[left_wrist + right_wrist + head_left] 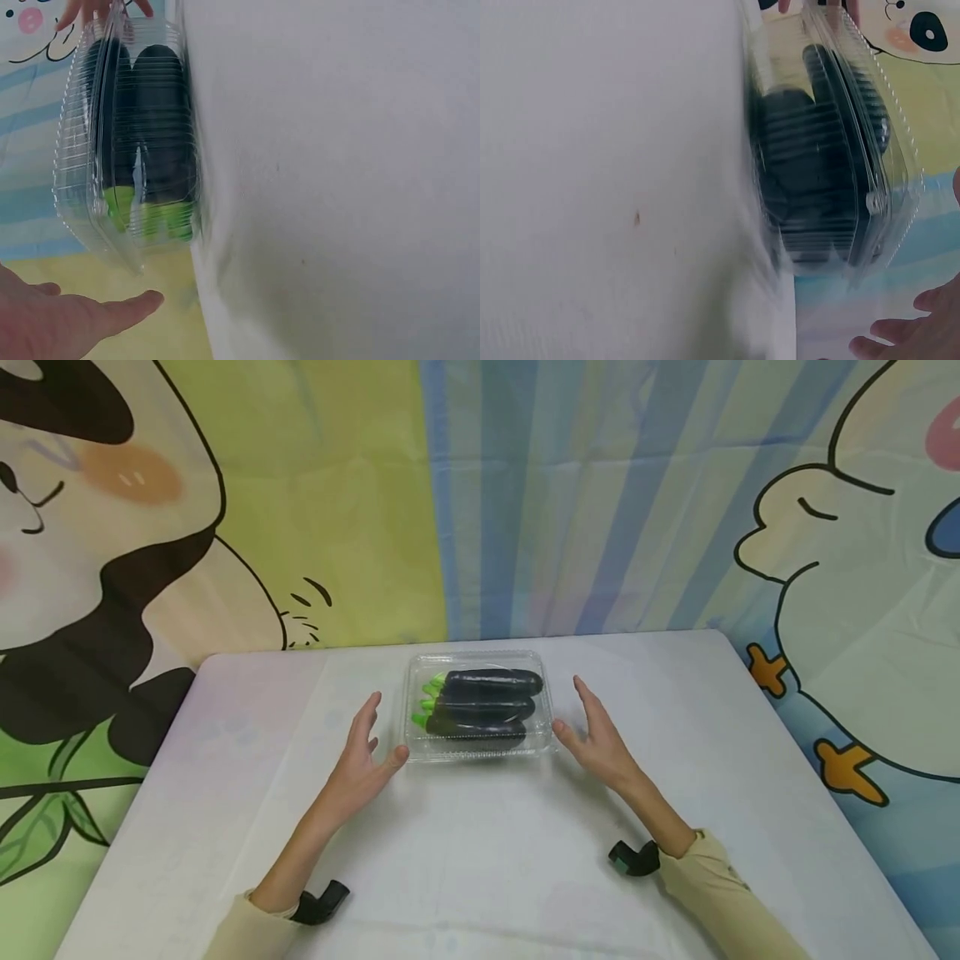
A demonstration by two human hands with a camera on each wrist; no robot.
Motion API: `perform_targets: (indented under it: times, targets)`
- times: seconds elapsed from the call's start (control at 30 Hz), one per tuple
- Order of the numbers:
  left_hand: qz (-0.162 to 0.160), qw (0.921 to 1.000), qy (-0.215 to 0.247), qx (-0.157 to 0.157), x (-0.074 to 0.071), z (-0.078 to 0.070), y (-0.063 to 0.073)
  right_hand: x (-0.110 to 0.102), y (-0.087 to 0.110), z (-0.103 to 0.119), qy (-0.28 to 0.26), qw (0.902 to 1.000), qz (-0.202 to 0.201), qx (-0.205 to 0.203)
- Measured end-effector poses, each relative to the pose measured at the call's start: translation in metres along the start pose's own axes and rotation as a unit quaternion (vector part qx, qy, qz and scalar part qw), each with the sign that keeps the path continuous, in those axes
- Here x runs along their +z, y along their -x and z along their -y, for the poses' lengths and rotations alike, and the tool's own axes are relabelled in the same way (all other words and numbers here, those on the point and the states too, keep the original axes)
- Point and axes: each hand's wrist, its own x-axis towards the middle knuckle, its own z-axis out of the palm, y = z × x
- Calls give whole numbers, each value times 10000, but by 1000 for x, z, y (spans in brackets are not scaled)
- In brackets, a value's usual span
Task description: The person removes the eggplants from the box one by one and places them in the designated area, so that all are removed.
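A clear plastic clamshell box lies lidded on the white table. Several dark purple eggplants with green stems are inside it, stems toward the left. My left hand is beside the box's left end, fingers extended and thumb pointing at the box. On the other side, my right hand has its fingers spread, the thumb close to the box's right edge. Neither hand holds anything. In the left wrist view the left hand is apart from the box. The right wrist view has the right hand partly cut off.
The white table carries the box near its back edge. Behind the table hangs a cartoon-printed cloth with yellow-green and blue stripes. A black wrist mount sits at the left cuff, another black mount at the right cuff.
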Motion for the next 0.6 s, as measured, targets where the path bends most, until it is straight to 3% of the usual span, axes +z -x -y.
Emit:
perform_targets:
  times: [0.13, 0.27, 0.4, 0.6]
  targets:
    - [-21, 9986, 492, -202, 4, 0, 0, 8, 1, 3, -877, 9959, 159, 122]
    - [-104, 9931, 1071, -469, 12, 0, 0, 14, 5, 6, -1879, 9801, 232, 593]
    - [-265, 9883, 1330, -699, 20, 0, 0, 22, 11, 7, -2246, 9700, 193, 909]
    - [-295, 9856, 1340, -985, 30, 0, -1, 32, 17, 11, -2627, 9594, 28, 1025]
